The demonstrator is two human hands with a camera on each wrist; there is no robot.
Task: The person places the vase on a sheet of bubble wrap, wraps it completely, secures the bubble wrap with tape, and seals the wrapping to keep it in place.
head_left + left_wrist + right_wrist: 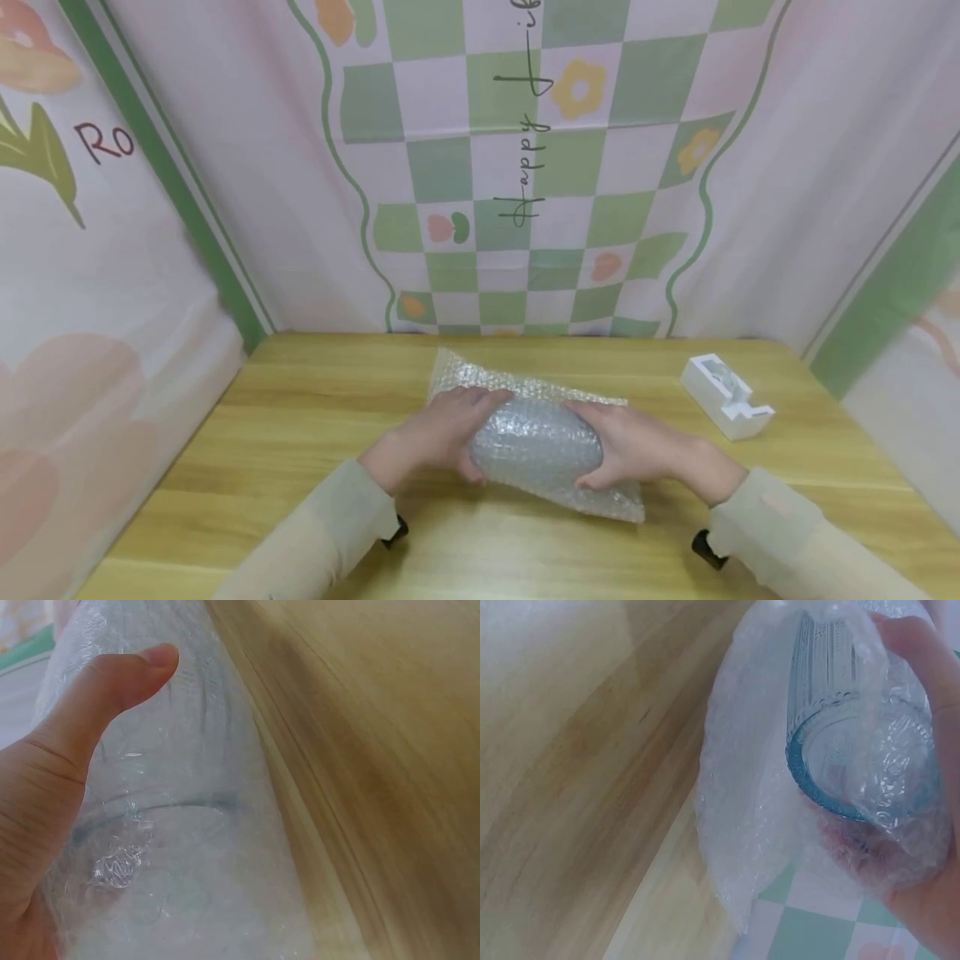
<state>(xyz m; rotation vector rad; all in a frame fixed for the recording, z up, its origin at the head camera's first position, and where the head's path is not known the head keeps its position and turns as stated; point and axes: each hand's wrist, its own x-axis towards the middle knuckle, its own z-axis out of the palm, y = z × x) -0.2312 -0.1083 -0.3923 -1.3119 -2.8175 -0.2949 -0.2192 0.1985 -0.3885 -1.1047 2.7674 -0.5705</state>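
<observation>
A ribbed, bluish clear glass (821,675) lies on its side, rolled inside bubble wrap (536,446). In the right wrist view its thick round end shows through the wrap's open end. My left hand (450,429) grips the left part of the roll, its thumb (120,682) lying across the film in the left wrist view. Round the right part curls my right hand (630,442), thumb and fingers on opposite sides. Loose flaps of wrap stick out past both hands. Some fingers are hidden behind the roll.
A white tape dispenser (726,396) with a roll of clear tape stands at the right back of the wooden table (315,392). Behind the table hangs a patterned curtain (510,167), with more printed cloth at both sides.
</observation>
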